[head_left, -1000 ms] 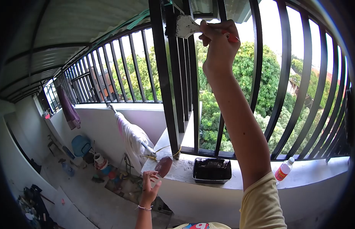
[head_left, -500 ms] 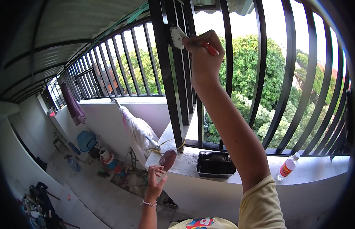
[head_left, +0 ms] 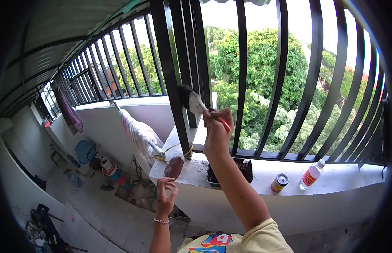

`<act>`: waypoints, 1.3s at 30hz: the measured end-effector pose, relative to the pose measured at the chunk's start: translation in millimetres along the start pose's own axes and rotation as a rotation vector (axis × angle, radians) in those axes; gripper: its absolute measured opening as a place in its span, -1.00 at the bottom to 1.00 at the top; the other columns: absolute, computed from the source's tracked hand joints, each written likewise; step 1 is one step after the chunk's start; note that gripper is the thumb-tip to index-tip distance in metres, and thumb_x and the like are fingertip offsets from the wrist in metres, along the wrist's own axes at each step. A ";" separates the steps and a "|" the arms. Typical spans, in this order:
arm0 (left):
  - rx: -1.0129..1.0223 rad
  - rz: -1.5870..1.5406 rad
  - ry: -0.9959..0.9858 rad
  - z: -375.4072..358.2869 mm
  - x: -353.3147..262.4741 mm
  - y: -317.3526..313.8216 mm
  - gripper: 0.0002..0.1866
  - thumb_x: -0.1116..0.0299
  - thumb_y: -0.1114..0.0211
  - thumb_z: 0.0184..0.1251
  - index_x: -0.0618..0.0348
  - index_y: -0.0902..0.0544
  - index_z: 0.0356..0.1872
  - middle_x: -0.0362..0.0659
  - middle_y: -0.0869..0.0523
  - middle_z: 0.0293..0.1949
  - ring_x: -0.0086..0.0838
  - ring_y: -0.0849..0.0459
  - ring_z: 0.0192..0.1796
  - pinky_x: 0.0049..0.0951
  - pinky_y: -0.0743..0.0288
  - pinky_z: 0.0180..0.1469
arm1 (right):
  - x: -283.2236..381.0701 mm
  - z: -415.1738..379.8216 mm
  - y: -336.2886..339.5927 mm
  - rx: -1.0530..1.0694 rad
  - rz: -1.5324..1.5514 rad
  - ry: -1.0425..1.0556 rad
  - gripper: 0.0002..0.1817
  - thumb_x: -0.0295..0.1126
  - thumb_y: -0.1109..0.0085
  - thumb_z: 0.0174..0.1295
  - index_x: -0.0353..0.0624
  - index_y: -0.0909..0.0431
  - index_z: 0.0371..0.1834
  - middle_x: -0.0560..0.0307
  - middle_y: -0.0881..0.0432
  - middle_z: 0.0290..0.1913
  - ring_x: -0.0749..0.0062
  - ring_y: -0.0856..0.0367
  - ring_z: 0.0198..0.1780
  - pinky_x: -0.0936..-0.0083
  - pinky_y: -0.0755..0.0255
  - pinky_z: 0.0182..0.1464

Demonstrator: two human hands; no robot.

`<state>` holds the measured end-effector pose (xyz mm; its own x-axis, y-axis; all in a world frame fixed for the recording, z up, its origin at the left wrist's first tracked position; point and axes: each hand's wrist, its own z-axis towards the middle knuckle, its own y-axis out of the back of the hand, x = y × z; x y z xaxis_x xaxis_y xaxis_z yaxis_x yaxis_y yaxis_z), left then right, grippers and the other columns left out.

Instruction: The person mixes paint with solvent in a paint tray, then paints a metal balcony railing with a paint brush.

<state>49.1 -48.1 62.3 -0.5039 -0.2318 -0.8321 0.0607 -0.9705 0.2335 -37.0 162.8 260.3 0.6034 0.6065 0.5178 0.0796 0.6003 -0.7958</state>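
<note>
My right hand (head_left: 219, 130) grips a paintbrush (head_left: 196, 104) by its red-and-white handle. Its dark bristles are against the thick black metal post (head_left: 170, 63) of the railing. Near the wall's edge, my left hand (head_left: 165, 196) is raised with its fingers loosely bent and apart, holding nothing. Just above those fingertips, a reddish-brown flat block (head_left: 174, 168) lies on the white ledge (head_left: 263, 168). A black tray (head_left: 245, 168) with dark residue stands on the ledge, partly hidden behind my right forearm.
On the ledge to the right are a can (head_left: 279, 183) and a clear bottle with a red label (head_left: 312, 174). A white cloth (head_left: 139, 137) hangs on a pole at left. Yellow cord (head_left: 179, 155) is around the post's foot. Buckets and clutter (head_left: 109, 166) stand on the floor.
My right hand has brought the paintbrush down along the post. My left hand stays near the block. The view has shifted, and the can now shows beside the bottle.
</note>
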 end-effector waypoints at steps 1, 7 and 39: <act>-0.006 -0.007 -0.002 -0.3 1.0 -0.7 -0.59 0.50 -0.31 0.27 0.10 -0.54 0.16 -0.20 -0.49 0.09 -0.52 -0.62 -0.04 -0.43 -0.45 0.01 | -7.8 -3.5 10.1 -0.024 -0.015 -0.012 -0.67 -0.73 -0.35 0.20 -0.09 -0.38 -0.43 0.16 -0.60 -0.31 0.56 -0.52 -0.24 0.60 -0.35 -0.21; 0.006 -0.015 0.010 -3.5 6.8 -3.4 -0.61 0.49 -0.31 0.25 0.11 -0.56 0.13 -0.20 -0.49 0.07 -0.51 -0.62 -0.05 -0.44 -0.45 -0.01 | -29.5 -33.8 46.8 -0.143 -0.044 -0.164 -0.66 -0.71 -0.35 0.20 -0.06 -0.38 -0.41 0.18 -0.58 -0.21 0.61 -0.49 -0.27 0.61 -0.31 -0.25; 0.042 0.084 0.024 -4.6 -9.8 -9.7 -0.65 0.49 -0.30 0.26 0.12 -0.58 0.08 -0.18 -0.49 0.08 -0.50 -0.62 -0.04 -0.43 -0.45 0.03 | 3.5 -3.5 22.5 0.062 0.253 -0.063 -0.70 -0.74 -0.28 0.25 -0.10 -0.38 -0.36 0.13 -0.52 -0.23 0.60 -0.45 -0.42 0.62 -0.32 -0.29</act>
<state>57.4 -36.7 65.8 -0.4777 -0.3141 -0.8204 0.0658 -0.9440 0.3232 -30.3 176.6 243.2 0.5470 0.7713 0.3254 -0.1168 0.4552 -0.8827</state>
